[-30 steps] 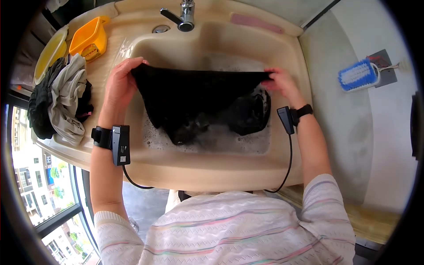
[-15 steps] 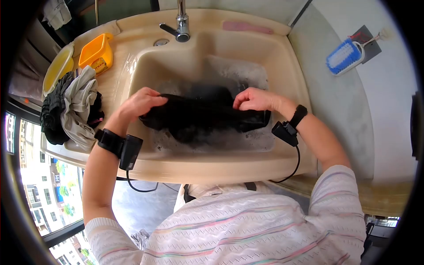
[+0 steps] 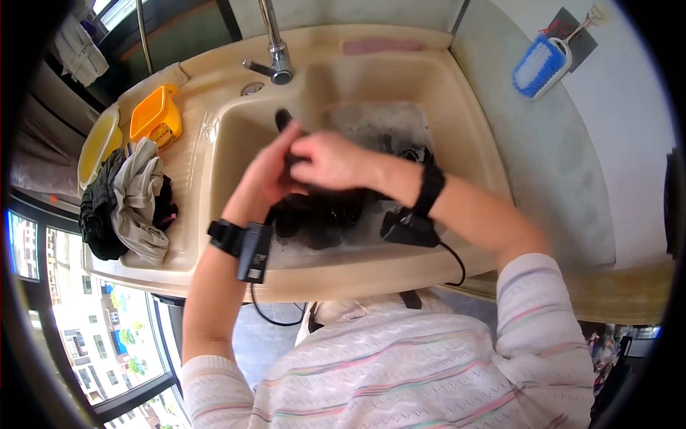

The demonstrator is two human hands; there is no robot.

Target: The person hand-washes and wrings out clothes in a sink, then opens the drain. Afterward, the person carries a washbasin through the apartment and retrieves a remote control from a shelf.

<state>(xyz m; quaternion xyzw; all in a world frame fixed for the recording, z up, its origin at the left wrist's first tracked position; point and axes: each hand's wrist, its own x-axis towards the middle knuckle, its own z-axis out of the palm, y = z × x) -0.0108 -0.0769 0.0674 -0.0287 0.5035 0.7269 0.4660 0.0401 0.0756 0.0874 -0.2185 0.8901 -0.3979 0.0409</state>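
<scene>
And here are both hands, close together over the left half of the sink (image 3: 471, 121), well in from its front edge, and both are blurred. The left hand (image 3: 269, 171) is closed around a bunch of black cloth (image 3: 318, 214), a dark end poking out above the thumb; its other fingers are largely lost behind the bunch and the right hand. The right hand (image 3: 332, 161) comes across from the right, fingers curled in tight on the same bunch, their tips too smeared to separate.

Below them, the rest of the cloth lies in the foamy water (image 3: 382, 118), toward the sink's front edge. The forearms and the right wrist device (image 3: 411, 227) cover part of it, so its full outline and the type of garment can't be told. Small dark folds show near the right side, half under the suds.

Over on the left ledge, a heap of grey and black clothes (image 3: 136, 207) sits near the outer edge, its pieces too tangled to count. Behind it, the yellow basin (image 3: 96, 150) is partly hidden by the heap, just beside an orange container (image 3: 152, 114) whose label is unreadable. The tap (image 3: 279, 66) stands at the back edge, its upper pipe cut off by the frame.
</scene>
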